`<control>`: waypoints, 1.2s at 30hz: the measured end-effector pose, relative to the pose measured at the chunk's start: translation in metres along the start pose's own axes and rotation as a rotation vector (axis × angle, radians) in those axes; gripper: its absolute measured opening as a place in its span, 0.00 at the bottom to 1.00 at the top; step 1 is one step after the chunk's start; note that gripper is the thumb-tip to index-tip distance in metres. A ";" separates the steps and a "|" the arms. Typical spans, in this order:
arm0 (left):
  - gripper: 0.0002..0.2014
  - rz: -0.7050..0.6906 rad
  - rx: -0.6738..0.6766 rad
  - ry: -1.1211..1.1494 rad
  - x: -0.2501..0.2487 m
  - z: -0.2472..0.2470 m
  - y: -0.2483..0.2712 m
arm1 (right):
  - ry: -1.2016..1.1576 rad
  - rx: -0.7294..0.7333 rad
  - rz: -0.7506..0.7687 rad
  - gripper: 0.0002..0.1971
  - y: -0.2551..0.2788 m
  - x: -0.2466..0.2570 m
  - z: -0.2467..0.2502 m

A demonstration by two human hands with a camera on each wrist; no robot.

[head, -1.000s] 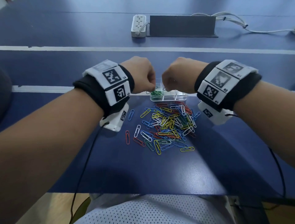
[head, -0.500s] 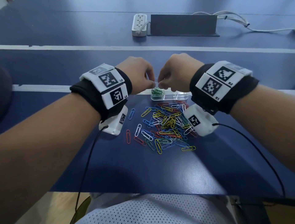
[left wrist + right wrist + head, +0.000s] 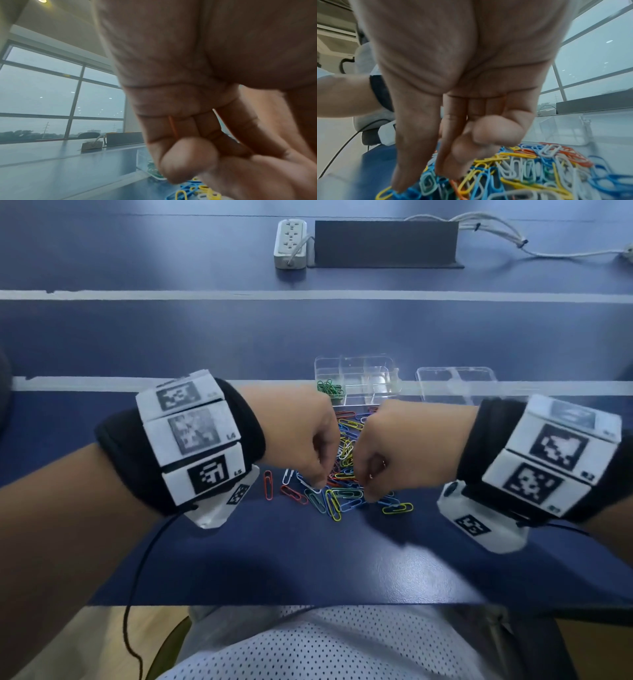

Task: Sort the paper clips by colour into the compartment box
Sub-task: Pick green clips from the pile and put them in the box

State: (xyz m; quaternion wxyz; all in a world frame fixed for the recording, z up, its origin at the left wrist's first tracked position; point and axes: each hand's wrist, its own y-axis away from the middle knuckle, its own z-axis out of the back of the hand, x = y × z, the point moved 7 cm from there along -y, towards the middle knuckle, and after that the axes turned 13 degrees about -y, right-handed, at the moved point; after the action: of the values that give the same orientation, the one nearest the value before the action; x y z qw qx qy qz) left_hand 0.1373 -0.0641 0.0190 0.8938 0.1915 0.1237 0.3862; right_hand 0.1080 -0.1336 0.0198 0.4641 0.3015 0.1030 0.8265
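Note:
A loose pile of coloured paper clips (image 3: 346, 470) lies on the blue table in front of the clear compartment box (image 3: 356, 361). One near-left compartment holds green clips (image 3: 330, 387); the others look bare. My left hand (image 3: 320, 482) hovers over the pile's left side, fingers curled, thumb against the fingertips (image 3: 185, 159); no clip shows in it. My right hand (image 3: 368, 494) is over the pile's near right. Its thumb and forefinger (image 3: 450, 155) point down, slightly apart, tips on the clips (image 3: 530, 169). The hands hide the pile's middle.
The box's clear lid (image 3: 455, 378) lies to the right of the box. Far back sit a white power strip (image 3: 290, 242), a dark panel (image 3: 385, 242) and white cables (image 3: 496, 234). The table's near edge (image 3: 308, 601) is close to my lap.
Both hands have come back from above the box's green compartment toward me and lowered onto the pile. The box is now uncovered in the head view.

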 end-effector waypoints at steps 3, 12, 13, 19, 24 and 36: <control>0.08 0.010 0.032 -0.064 -0.003 -0.009 0.002 | 0.011 -0.034 0.021 0.10 -0.001 0.004 -0.005; 0.08 0.015 0.011 -0.107 -0.004 -0.018 0.008 | 0.022 -0.127 0.044 0.07 -0.004 0.009 -0.006; 0.08 0.015 0.004 -0.111 -0.003 -0.018 0.009 | 0.001 -0.137 0.044 0.06 -0.003 0.008 -0.003; 0.06 -0.018 -0.039 -0.100 -0.001 -0.017 0.008 | -0.208 -0.208 -0.002 0.08 0.012 -0.011 0.020; 0.10 -0.096 0.022 -0.057 -0.009 -0.023 0.006 | -0.187 -0.173 -0.088 0.13 0.022 -0.029 0.014; 0.04 -0.084 0.013 -0.130 -0.009 -0.024 0.007 | -0.082 -0.171 -0.151 0.07 0.026 -0.027 -0.020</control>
State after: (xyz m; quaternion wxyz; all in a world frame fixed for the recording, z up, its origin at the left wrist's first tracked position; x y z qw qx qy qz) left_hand 0.1178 -0.0600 0.0012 0.9142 0.2166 0.0757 0.3342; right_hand 0.0884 -0.1678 0.0045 0.5527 0.2857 0.0358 0.7820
